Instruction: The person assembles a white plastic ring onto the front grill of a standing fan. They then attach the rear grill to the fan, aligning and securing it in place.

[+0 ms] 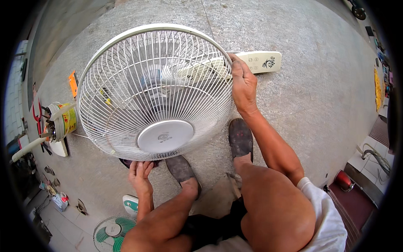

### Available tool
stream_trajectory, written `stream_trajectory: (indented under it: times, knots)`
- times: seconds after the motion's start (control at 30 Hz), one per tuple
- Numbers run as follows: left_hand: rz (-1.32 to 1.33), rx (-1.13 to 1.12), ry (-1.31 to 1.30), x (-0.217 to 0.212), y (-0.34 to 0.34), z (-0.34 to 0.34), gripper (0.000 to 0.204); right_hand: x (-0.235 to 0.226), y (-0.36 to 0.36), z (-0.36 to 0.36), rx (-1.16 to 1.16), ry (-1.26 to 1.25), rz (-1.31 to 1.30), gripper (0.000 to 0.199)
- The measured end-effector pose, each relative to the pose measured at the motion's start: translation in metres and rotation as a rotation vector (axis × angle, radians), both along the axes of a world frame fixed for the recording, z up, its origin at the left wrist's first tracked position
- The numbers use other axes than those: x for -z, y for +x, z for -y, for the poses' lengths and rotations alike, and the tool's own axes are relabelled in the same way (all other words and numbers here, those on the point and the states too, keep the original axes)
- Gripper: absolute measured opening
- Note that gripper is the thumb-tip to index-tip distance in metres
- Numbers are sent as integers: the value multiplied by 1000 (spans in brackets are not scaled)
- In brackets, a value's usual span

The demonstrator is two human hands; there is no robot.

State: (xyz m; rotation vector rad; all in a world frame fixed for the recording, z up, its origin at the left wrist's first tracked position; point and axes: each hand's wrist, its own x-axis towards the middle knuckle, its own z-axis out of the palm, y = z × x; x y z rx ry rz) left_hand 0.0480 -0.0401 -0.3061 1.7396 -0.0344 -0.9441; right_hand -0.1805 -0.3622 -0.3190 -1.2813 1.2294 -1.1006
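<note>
I have one white grille (155, 90) held tilted over the floor (319, 88), my right hand (243, 84) closed on its far rim, my left hand (140, 172) curled under the near rim. One cream panel (262, 61) lies just beyond the right hand. The thin rim could slip if I twist unevenly. Two shoes below; one green fan (112, 232) near my left elbow.

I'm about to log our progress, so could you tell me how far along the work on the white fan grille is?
Done: the white fan grille is off any stand, and a loose motor unit lies apart on the concrete floor. In hand: the left hand grips the grille's lower rim and the right hand its right rim, above the cream control panel. Left: the parts are not yet joined.
</note>
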Motion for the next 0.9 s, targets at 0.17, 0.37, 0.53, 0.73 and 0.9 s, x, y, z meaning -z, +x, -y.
stream_trajectory:
  times: [0.17, 0.37, 0.53, 0.73, 0.9]
  knots:
    - [38, 45, 43, -4, -4, 6, 47, -9, -7, 1, -123, -82, -153, 54]
    - [52, 78, 82, -6, -7, 14, 47, -7, -18, 2, -214, -125, -240, 76]
    - [63, 61, 99, -8, 0, 12, 44, -22, -10, 7, -322, -34, -292, 80]
    - [77, 101, 73, 0, 9, 14, 35, -42, -8, 20, -348, -133, -389, 83]
    - [140, 140, 99, 6, 11, 1, 42, -67, 32, 39, -480, -358, -415, 96]
